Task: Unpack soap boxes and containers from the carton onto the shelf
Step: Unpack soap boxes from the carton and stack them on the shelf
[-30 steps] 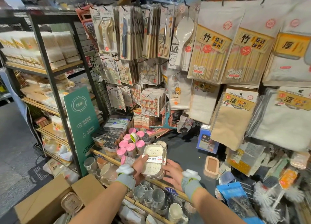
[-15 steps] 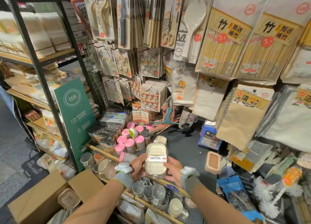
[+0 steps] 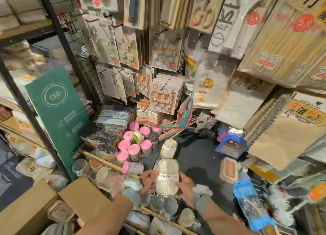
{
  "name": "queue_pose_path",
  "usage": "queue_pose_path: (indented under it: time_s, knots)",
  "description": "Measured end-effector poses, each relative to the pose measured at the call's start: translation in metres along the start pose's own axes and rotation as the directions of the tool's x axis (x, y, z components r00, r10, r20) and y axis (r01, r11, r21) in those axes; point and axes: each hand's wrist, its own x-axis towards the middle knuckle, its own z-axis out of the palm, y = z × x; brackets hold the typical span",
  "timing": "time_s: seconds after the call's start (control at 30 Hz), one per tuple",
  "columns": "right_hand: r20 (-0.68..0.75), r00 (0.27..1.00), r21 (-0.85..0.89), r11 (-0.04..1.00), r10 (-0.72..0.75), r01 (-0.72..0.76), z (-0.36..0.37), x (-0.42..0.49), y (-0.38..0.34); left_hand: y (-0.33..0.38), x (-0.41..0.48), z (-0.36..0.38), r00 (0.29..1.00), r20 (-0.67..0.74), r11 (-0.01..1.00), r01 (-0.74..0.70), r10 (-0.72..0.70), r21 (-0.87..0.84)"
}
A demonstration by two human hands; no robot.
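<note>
Whole view smeared w/ motion blur. Soap box [image 3: 166, 179] label: 1st word reads SOAP, 2nd illegible. Left grip [image 3: 149, 180] & right grip [image 3: 185, 183] hold its sides. Fingers behind the box are hidden, forearms cut by bottom edge. Carton [image 3: 35, 208] cropped at bottom-left, contents partly hidden by its flap. 2nd soap box [image 3: 168, 147] on shelf [image 3: 197, 157]: label too blurred. Green sign [image 3: 56, 115]: small print unreadable. Blue packet [image 3: 250, 203]: print blurred.
</note>
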Motion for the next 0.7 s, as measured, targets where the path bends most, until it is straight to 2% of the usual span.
queue_pose_path:
  time_s: [0.1, 0.23, 0.37, 0.5, 0.6, 0.7]
  knots:
    - [-0.032, 0.999, 0.029, 1.000, 0.008, -0.007, 0.006, 0.030, 0.000, 0.005, 0.030, -0.010, 0.997, 0.071, 0.999, 0.040, -0.038, -0.016]
    - [-0.099, 0.995, 0.090, 0.996, 0.013, -0.004, 0.015, 0.059, -0.002, 0.007, 0.075, -0.025, 0.997, 0.068, 0.999, 0.033, -0.034, 0.006]
    - [-0.090, 0.995, 0.168, 0.985, 0.052, -0.036, 0.019, 0.082, -0.007, 0.007, 0.113, -0.035, 0.989, 0.134, 0.998, 0.064, -0.066, 0.016]
    - [-0.147, 0.985, 0.185, 0.980, 0.094, -0.066, 0.018, 0.124, 0.002, 0.004, 0.138, -0.032, 0.995, 0.103, 1.000, 0.002, -0.005, 0.030]
    - [-0.198, 0.977, 0.219, 0.975, 0.079, -0.035, 0.013, 0.153, 0.010, -0.005, 0.170, -0.039, 0.994, 0.111, 0.999, -0.024, 0.021, 0.029]
    - [-0.222, 0.974, 0.254, 0.967, 0.035, 0.023, 0.006, 0.184, 0.017, -0.018, 0.198, -0.037, 0.997, 0.074, 0.998, -0.034, 0.038, -0.048]
